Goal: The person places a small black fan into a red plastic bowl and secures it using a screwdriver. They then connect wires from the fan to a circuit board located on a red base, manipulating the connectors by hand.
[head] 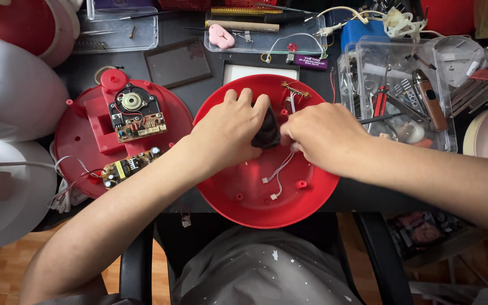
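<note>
Inside the red shell point(244, 192), the left hand point(230, 133) grasps a glossy black part point(266, 133); the right hand point(323, 135) pinches white wires point(278, 172). A purple label point(310, 61) lies just beyond the shell.

Both forearms are bare to the elbow, with no sleeves, rings, watch or gloves on the left hand point(227, 133) or right hand point(326, 138). Grey paint-flecked cloth covers the lap.

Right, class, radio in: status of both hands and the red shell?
Left hand grips dark part. Right hand pinches white wires. Both inside round red shell. Nothing blocking.
</note>
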